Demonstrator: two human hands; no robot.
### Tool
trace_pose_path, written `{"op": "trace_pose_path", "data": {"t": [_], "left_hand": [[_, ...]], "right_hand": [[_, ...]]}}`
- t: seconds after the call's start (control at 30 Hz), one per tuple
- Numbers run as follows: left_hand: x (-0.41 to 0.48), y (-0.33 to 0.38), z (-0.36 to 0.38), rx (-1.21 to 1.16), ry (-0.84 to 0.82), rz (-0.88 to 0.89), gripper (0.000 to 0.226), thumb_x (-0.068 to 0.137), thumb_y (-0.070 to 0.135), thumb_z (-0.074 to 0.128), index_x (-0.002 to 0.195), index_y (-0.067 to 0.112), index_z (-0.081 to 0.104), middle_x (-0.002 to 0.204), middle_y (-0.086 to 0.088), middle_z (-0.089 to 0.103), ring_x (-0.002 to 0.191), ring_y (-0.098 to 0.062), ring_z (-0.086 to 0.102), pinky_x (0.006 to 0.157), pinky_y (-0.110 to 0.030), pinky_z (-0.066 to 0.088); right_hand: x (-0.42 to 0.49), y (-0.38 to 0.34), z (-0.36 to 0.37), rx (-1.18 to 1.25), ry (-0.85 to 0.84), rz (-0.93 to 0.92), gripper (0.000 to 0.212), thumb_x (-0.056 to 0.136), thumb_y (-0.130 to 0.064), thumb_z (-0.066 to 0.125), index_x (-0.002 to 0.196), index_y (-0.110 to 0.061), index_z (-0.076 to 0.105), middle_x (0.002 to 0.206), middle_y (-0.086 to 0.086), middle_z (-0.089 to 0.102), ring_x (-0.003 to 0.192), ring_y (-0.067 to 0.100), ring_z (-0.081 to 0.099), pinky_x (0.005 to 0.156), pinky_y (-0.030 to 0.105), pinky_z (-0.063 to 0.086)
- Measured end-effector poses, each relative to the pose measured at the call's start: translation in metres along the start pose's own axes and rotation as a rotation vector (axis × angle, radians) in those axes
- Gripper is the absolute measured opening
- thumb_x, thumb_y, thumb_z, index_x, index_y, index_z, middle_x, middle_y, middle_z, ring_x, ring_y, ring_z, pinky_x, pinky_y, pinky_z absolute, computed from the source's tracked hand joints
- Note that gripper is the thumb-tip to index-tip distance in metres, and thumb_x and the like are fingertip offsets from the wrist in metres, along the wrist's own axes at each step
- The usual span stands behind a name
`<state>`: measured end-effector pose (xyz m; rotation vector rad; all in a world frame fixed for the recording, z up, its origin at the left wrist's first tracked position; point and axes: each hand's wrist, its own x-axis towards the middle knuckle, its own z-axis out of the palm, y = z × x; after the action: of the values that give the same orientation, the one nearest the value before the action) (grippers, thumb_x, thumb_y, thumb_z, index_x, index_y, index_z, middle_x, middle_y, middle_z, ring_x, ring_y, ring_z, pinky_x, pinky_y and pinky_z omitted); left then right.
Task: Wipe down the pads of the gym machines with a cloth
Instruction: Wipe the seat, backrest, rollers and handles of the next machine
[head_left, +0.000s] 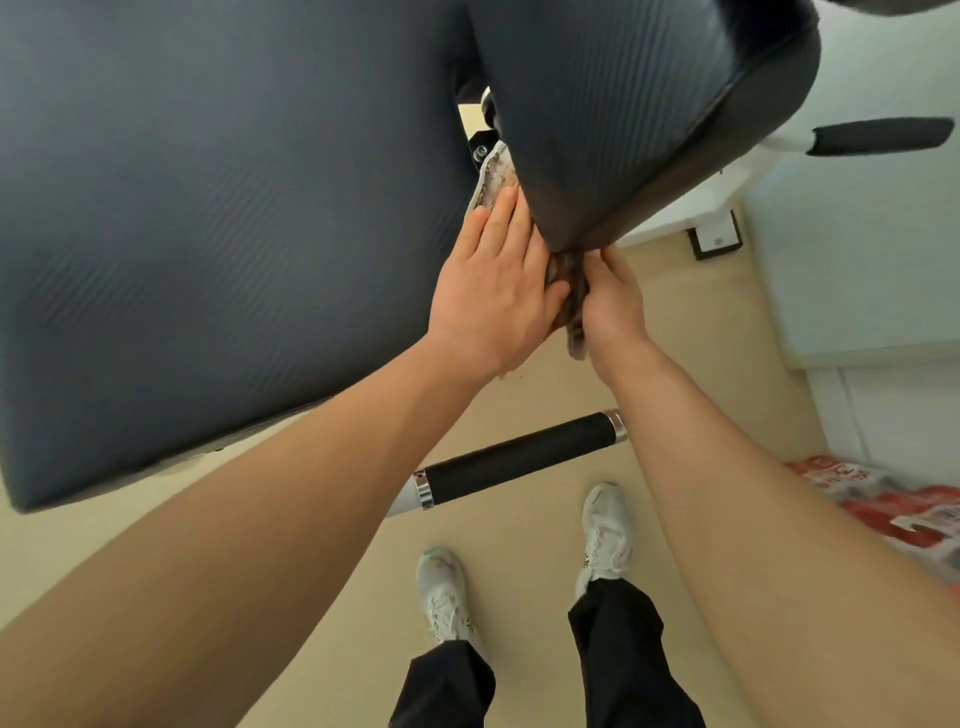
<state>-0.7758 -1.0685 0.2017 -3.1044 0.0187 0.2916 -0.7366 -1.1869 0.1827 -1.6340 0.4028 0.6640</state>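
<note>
Between the fingers of both hands, in the head view, the cloth (498, 179) is being worked around the lower corner of the smaller pad (639, 104). The left hand (498, 291) is lying flat with its fingers (506, 213) held together and stretched out, pressing the pale end of the cloth against the pad's near edge; beyond those fingertips the cloth is running up into the gap between the two pads. The right hand (613, 301) is bunching the darker end just under the pad's corner, its fingers curled around the fabric, though how tightly they are closing I cannot tell. To the left of the left fingers the larger pad (223, 208) is filling the view, not touched by the cloth. What could go wrong, in my judgement: the cloth is running close to the bracket and bolt (480, 151) just past the left fingertips, so a long stroke could be snagging it there; the loose tail hanging below the right hand could slip free and drop to the floor (519, 545); and the bunched fabric may be wiping only the edge, leaving the broad faces untouched. Counting: two pads, one cloth, two hands, one black roller bar (519, 457) below the wrists, one padded handle (883, 136) far right, two shoes (605, 535).
</note>
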Motion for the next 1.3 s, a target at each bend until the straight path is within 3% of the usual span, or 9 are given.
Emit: {"op": "trace_pose_path", "data": {"t": [0.1, 0.2, 0.33, 0.47, 0.57, 0.7, 0.83, 0.97, 1.3], "left_hand": [[-0.031, -0.006, -0.002, 0.03, -0.038, 0.089, 0.069, 0.106, 0.049, 0.019, 0.16, 0.006, 0.012, 0.167, -0.016, 0.013, 0.156, -0.031, 0.009, 0.126, -0.048, 0.015], [-0.054, -0.02, -0.006, 0.059, -0.092, 0.155, 0.067, 0.107, 0.048, 0.019, 0.161, 0.01, 0.008, 0.169, -0.011, 0.007, 0.156, -0.028, 0.006, 0.127, -0.046, 0.012], [-0.034, -0.014, -0.008, 0.043, -0.058, 0.133, 0.065, 0.107, 0.047, 0.018, 0.16, 0.01, 0.016, 0.167, -0.013, 0.015, 0.156, -0.031, 0.011, 0.126, -0.048, 0.014], [-0.01, -0.001, -0.003, 0.029, -0.058, 0.146, 0.062, 0.106, 0.047, 0.021, 0.156, 0.011, 0.026, 0.165, -0.013, 0.024, 0.155, -0.033, 0.014, 0.125, -0.05, 0.017], [-0.021, -0.009, -0.002, 0.069, -0.047, 0.192, 0.064, 0.107, 0.048, 0.022, 0.157, 0.008, 0.023, 0.165, -0.015, 0.023, 0.154, -0.034, 0.016, 0.125, -0.049, 0.017], [-0.052, -0.031, -0.013, 0.111, -0.073, 0.228, 0.064, 0.108, 0.044, 0.018, 0.161, 0.01, 0.009, 0.168, -0.014, 0.009, 0.156, -0.03, 0.008, 0.127, -0.046, 0.011], [-0.097, -0.068, -0.033, 0.196, -0.114, 0.199, 0.063, 0.107, 0.037, 0.018, 0.16, 0.007, 0.005, 0.168, -0.015, 0.003, 0.156, -0.031, 0.004, 0.127, -0.046, 0.005], [-0.156, -0.112, -0.051, 0.22, -0.156, 0.111, 0.061, 0.109, 0.039, 0.017, 0.161, 0.009, 0.003, 0.168, -0.013, 0.001, 0.156, -0.031, 0.002, 0.127, -0.049, 0.007], [-0.112, -0.076, -0.041, 0.209, -0.153, 0.124, 0.069, 0.102, 0.044, 0.018, 0.161, 0.012, 0.002, 0.169, -0.014, 0.001, 0.156, -0.03, 0.002, 0.123, -0.044, -0.004]], "right_hand": [[-0.028, 0.014, 0.006, 0.082, 0.028, 0.066, 0.035, 0.111, -0.024, 0.031, 0.143, -0.026, 0.043, 0.105, -0.004, 0.064, 0.093, 0.018, 0.066, 0.095, 0.045, 0.056], [-0.035, 0.013, 0.014, 0.163, 0.084, 0.086, 0.04, 0.108, -0.02, 0.033, 0.147, -0.019, 0.041, 0.129, 0.008, 0.062, 0.114, 0.023, 0.062, 0.091, 0.037, 0.055], [-0.006, -0.006, 0.011, 0.24, 0.133, 0.229, 0.033, 0.107, -0.028, 0.036, 0.11, -0.018, 0.067, 0.105, 0.007, 0.072, 0.097, 0.023, 0.069, 0.084, 0.038, 0.058], [0.017, -0.008, 0.009, 0.275, 0.193, 0.232, 0.031, 0.1, -0.028, 0.047, 0.085, -0.015, 0.071, 0.089, 0.008, 0.073, 0.091, 0.029, 0.071, 0.078, 0.036, 0.057], [0.008, 0.006, 0.023, 0.464, 0.234, 0.225, 0.033, 0.1, -0.032, 0.046, 0.109, -0.013, 0.072, 0.106, 0.011, 0.076, 0.1, 0.028, 0.073, 0.092, 0.042, 0.059], [-0.032, 0.008, 0.069, 0.603, 0.378, 0.153, 0.049, 0.106, -0.019, 0.037, 0.153, -0.028, 0.028, 0.146, 0.015, 0.051, 0.128, 0.032, 0.056, 0.109, 0.051, 0.048], [-0.094, 0.012, 0.127, 0.682, 0.209, 0.288, 0.057, 0.11, -0.032, 0.033, 0.159, -0.038, 0.005, 0.153, 0.008, 0.047, 0.136, 0.029, 0.052, 0.116, 0.048, 0.04], [-0.126, 0.02, 0.151, 0.721, 0.034, 0.359, 0.06, 0.11, -0.029, 0.034, 0.159, -0.042, 0.003, 0.153, 0.006, 0.044, 0.135, 0.029, 0.05, 0.114, 0.046, 0.041], [-0.09, 0.005, 0.134, 0.718, 0.31, 0.298, 0.057, 0.106, -0.028, 0.038, 0.159, -0.029, 0.015, 0.153, 0.011, 0.047, 0.132, 0.031, 0.054, 0.112, 0.052, 0.045]]}}
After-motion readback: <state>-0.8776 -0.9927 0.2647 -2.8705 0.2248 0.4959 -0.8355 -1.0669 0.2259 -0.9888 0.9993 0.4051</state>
